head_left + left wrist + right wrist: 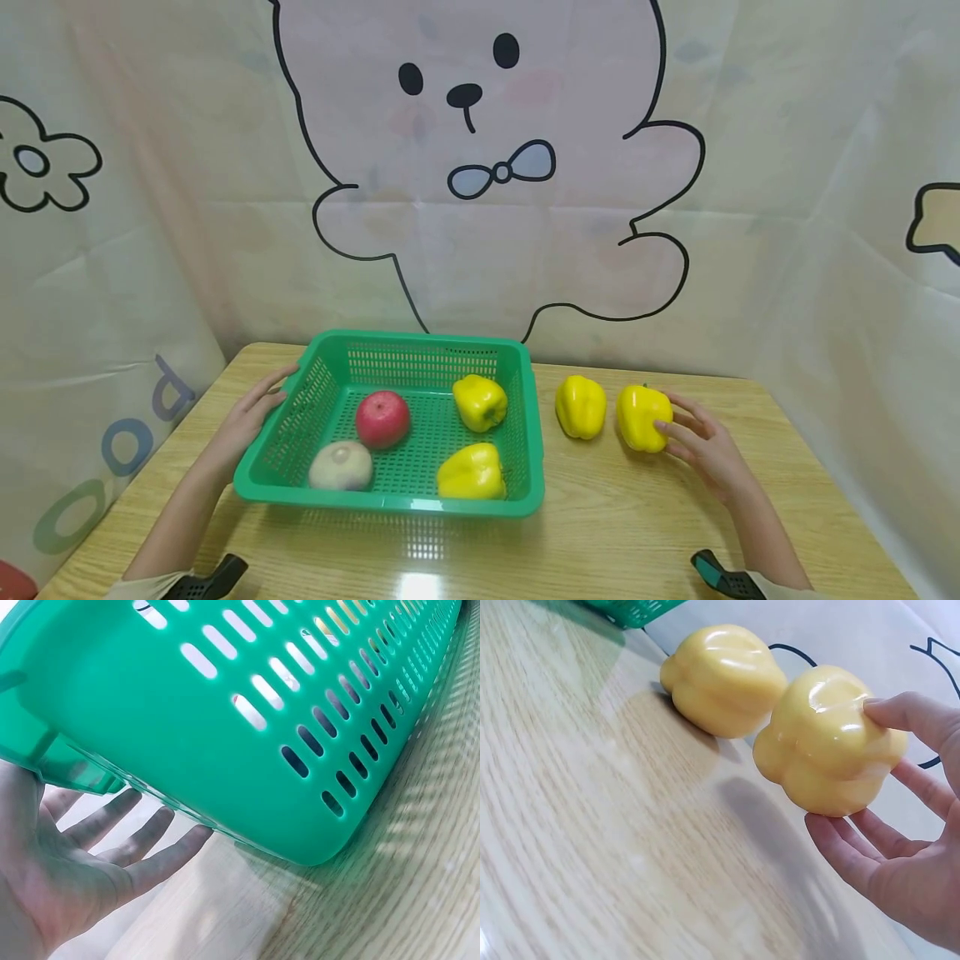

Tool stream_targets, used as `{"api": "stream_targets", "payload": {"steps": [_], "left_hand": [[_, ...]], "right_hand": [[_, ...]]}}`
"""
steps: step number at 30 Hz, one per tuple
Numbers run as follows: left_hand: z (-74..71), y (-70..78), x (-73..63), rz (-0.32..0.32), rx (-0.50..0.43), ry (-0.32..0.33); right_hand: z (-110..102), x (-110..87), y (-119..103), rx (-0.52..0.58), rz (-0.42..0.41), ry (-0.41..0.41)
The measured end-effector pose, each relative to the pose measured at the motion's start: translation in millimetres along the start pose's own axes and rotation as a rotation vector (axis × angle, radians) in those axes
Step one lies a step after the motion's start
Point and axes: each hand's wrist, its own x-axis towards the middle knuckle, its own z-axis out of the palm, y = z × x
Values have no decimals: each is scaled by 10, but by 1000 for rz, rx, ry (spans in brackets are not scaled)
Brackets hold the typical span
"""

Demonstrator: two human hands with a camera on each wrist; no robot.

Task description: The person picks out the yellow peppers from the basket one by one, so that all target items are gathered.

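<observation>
Right of the green basket (360, 500), the right hand (703, 442) has its grip around 1 yellow pepper (642, 419), seemingly off the desk (615, 517); the left hand (251, 412) touches the basket, fingers extended. The step looks like picking up; moving basketward calls for clearing the nearer pepper (581, 407).

Faces a pale, creased fabric backdrop (757, 275), folded round to the left and right sides. Carries a large black-outlined cartoon bear (495, 242), pinkish grey, with 2 black oval eyes and 1 pale blue bow tie (501, 172). Adds a flower (32, 161) and 3 letters (127, 424) in violet, blue and green at left, plus a cropped beige shape (941, 218) at right. Spreads below into a light wood-grain table (615, 525), catching 1 white glare patch (418, 586) near the front.
</observation>
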Motion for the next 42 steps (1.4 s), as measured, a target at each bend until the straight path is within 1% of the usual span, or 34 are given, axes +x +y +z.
{"api": "stream_targets", "payload": {"steps": [8,12,19,23,29,36,42], "left_hand": [[6,4,-6,7,-11,-2],[6,13,-10,10,-2,-2],[7,11,-15,27,-11,-22],[6,13,-16,29,-16,-22],[8,10,-15,26,-19,-19],[13,16,-10,10,-2,4],[11,10,-10,10,13,7]], "right_hand": [[6,24,56,-27,49,5],[13,34,77,-11,50,8],[31,48,110,37,48,24],[40,61,119,40,52,27],[54,74,116,34,70,26],[61,97,116,24,101,35],[58,112,116,4,110,35]]}}
